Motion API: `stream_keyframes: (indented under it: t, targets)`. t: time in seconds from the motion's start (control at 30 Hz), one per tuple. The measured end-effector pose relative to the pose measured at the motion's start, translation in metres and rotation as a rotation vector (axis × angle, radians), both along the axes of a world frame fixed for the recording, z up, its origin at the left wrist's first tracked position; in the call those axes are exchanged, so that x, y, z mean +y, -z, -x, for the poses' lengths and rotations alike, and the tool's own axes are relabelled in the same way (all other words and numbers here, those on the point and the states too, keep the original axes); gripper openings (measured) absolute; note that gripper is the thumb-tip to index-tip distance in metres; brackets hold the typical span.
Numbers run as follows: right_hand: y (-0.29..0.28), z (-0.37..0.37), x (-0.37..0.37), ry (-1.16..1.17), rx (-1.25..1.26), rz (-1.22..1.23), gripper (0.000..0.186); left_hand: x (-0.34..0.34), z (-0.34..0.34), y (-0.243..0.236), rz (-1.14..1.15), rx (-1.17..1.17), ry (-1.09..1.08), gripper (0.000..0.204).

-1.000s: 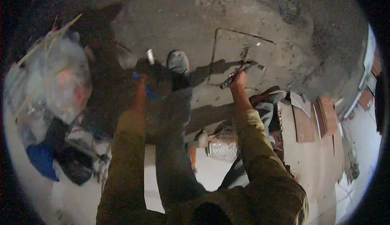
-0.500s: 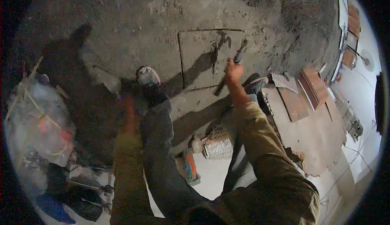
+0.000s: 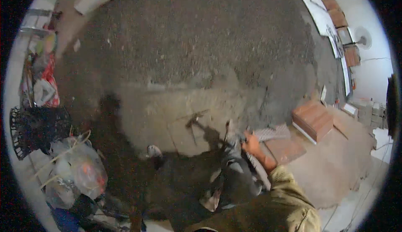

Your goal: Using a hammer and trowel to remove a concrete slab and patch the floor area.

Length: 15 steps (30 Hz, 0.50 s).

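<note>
Beside my bent right leg (image 3: 238, 169), my right hand (image 3: 252, 143) is closed around the grip of a tool. The tool is blurred, but its shadow (image 3: 196, 123) on the floor has a hammer's shape. In the shade at the lower edge, a dim brown strip (image 3: 136, 219) looks like part of my left arm; the fingers of that hand cannot be made out. A faint rectangle scored into the grey screed (image 3: 184, 133) lies ahead, partly under shadow. My left shoe (image 3: 154, 151) rests near its corner.
To the right, a brown box (image 3: 313, 121) and a flat brown tile (image 3: 284, 150) lie on a pale board (image 3: 335, 165). At the left are a stuffed clear plastic bag (image 3: 81, 167) and a black crate (image 3: 37, 129). A fan (image 3: 362, 38) stands far right.
The view has shifted, bringing more floor ahead into sight. My right hand has drawn back toward my right leg, still holding the tool. My left hand has dropped out of clear sight.
</note>
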State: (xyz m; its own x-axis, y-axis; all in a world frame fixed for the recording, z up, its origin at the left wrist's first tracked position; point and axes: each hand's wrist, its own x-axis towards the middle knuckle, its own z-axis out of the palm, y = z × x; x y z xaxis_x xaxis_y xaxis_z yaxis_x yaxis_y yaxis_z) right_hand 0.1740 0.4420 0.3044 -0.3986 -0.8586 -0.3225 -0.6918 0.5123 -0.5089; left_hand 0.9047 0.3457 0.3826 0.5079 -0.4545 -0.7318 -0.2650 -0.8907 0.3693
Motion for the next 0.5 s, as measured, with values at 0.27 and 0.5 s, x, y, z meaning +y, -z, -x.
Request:
stream_keyframes:
  t: [0.27,0.5]
  targets:
    - [-0.054,0.124,0.069,0.004,-0.213,-0.251,0.032,-0.030,0.236,-0.006,-0.232,0.215,0.092,0.031]
    - [-0.052,0.252,0.138,0.637,-0.860,-0.757,0.038,-0.111,0.363,0.018,-0.339,0.353,0.103,0.033]
